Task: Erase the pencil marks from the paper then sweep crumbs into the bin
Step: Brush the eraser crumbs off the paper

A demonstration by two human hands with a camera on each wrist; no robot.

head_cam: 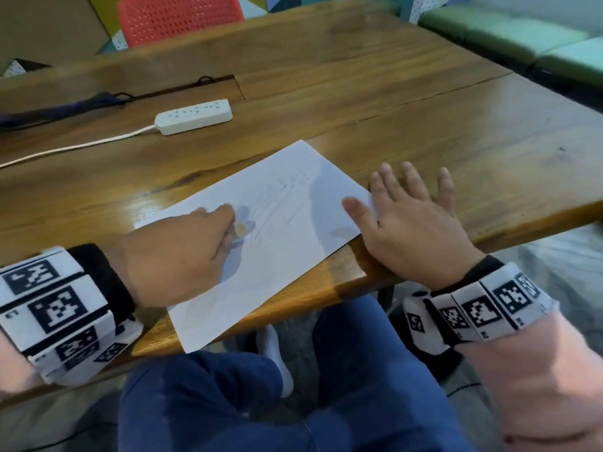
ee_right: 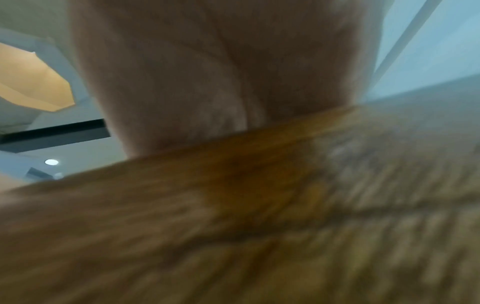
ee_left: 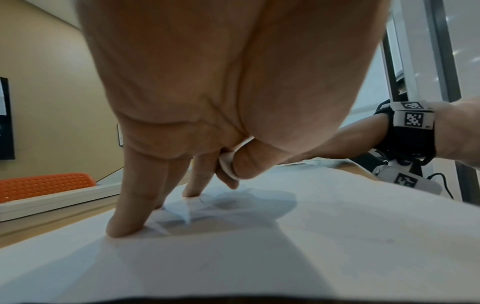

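Observation:
A white sheet of paper (head_cam: 287,203) (ee_left: 337,236) lies slanted on the wooden table (head_cam: 456,132), one corner hanging over the near edge. Faint pencil marks (head_cam: 282,190) run across its middle. My left hand (head_cam: 225,230) (ee_left: 207,82) rests on the paper's left part and pinches a small pale eraser (head_cam: 240,229) (ee_left: 225,164) between thumb and fingers; the other fingertips (ee_left: 122,230) touch the sheet. My right hand (head_cam: 411,220) (ee_right: 221,72) lies flat with its fingers spread on the table at the paper's right edge, thumb on the sheet. No bin is in view.
A white power strip (head_cam: 194,116) with its cable lies behind the paper, near a cable slot (head_cam: 195,89) in the tabletop. A dark object (head_cam: 58,109) sits far left. An orange chair (head_cam: 179,17) and green benches (head_cam: 522,37) stand beyond the table. My knees are under the near edge.

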